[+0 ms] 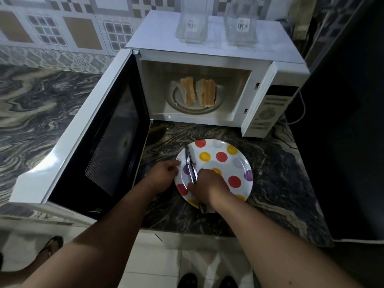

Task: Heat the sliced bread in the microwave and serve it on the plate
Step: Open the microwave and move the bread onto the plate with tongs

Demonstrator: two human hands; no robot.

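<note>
Forearms: both reach in from the bottom edge, nearest the lens, toward the plate; feet on the floor tiles below.
Microwave door (99, 142): swung fully open at far left, dark inner window facing up and right.
Left hand (164, 173): fingers curled at the left rim of the plate, seemingly steadying it; whether it pinches the rim cannot be told.
Tongs (191, 167): metal, lying across the left part of the plate, tips pointing away from the person.
Right hand (209, 183): closed over the near end of the tongs, on the plate; grip looks taken, tool not yet lifted.
Plate (239, 163): white with coloured dots, on the dark marbled desk (280, 173) just before the microwave (207, 59); no bread on it.
Sliced bread (197, 94): two groups of slices standing on edge on the turntable inside the open cavity.
Glass containers (192, 21): two, clear, on top of the microwave.
Progress: bread in the oven; whether already heated cannot be judged from this view. Remaining: at least the transfer to the plate, probably by tongs.
</note>
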